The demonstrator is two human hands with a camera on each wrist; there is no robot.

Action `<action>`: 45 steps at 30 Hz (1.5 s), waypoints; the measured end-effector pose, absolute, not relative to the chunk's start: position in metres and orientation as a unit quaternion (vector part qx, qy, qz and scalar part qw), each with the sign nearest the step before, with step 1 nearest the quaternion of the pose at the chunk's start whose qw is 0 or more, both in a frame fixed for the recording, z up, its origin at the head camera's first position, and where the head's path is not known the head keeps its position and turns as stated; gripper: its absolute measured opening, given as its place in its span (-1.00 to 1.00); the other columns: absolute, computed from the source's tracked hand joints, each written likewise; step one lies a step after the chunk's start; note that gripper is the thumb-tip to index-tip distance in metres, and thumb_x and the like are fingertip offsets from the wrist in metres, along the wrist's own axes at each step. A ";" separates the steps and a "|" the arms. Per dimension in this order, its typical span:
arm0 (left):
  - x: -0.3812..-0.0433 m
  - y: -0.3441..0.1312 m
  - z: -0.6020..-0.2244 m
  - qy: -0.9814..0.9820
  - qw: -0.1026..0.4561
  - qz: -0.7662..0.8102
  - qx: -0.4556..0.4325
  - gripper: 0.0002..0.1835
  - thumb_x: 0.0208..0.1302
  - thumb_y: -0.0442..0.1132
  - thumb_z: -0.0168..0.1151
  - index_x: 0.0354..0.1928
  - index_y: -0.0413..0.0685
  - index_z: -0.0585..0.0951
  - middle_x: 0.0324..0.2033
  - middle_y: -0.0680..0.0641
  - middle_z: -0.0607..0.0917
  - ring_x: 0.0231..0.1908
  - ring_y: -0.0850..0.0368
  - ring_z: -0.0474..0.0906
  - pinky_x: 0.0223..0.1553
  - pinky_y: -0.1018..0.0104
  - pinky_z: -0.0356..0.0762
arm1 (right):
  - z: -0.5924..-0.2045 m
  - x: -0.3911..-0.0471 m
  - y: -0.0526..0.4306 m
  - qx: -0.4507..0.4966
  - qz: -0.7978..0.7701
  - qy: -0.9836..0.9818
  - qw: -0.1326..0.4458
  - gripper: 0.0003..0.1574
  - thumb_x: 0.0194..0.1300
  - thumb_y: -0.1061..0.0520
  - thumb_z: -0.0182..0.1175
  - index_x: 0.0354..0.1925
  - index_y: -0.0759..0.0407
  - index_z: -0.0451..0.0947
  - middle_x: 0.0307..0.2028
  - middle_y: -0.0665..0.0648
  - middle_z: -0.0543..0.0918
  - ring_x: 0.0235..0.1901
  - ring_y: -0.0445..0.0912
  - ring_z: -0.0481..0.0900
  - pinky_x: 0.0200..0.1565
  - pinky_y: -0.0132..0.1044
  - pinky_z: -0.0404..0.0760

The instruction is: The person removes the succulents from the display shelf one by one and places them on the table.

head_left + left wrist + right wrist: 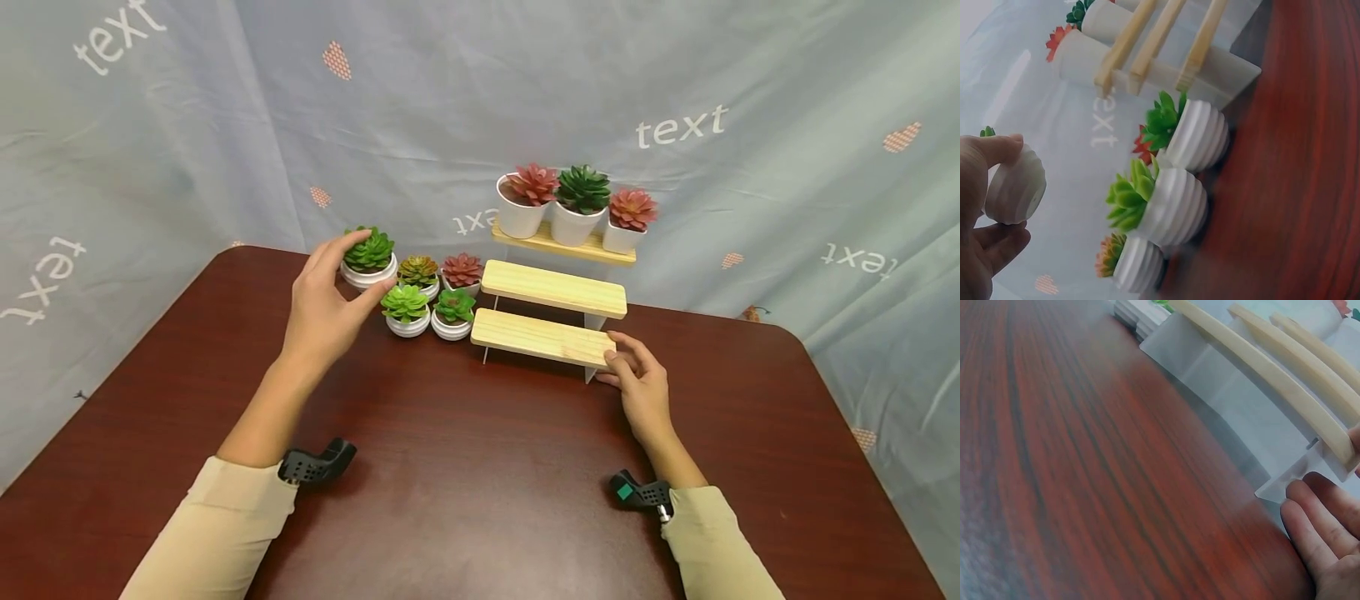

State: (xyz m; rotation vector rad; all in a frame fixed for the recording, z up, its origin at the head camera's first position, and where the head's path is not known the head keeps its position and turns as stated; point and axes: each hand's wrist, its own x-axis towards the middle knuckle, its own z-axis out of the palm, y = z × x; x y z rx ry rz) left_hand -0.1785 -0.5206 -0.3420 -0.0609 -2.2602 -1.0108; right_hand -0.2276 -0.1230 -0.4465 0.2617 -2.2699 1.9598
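My left hand (324, 310) grips a white ribbed pot (1017, 187) with a green succulent (371, 252), lifted off the table. Beside it stand several small potted succulents, among them a light green one (406, 305), a dark green one (454, 307), an orange-tinged one (418, 271) and a red one (462, 271). My right hand (643, 385) pinches the right end of the lowest wooden shelf (543, 336) of a three-tier stand, thumb on top. Its other fingers (1319, 525) lie by the white side panel (1291, 475).
On the stand's top shelf (547, 242) are a red succulent in a white pot (521, 212), a dark green one (576, 221) and a smaller red one (624, 237). The middle shelf (553, 287) is bare. A grey printed curtain (420, 108) hangs behind the dark wooden table (450, 467).
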 end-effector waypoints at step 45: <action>-0.193 -0.550 -0.411 -0.892 0.229 -0.386 0.062 -0.31 0.28 -0.15 0.42 0.44 0.04 0.41 0.33 -0.27 0.49 0.35 -0.30 0.40 0.33 -0.27 0.33 | -0.444 -0.227 -0.124 0.090 0.648 -0.753 0.071 -0.56 0.51 0.16 0.14 0.29 0.23 0.51 -0.29 -0.14 0.71 -0.27 -0.27 0.73 -0.20 -0.38 0.74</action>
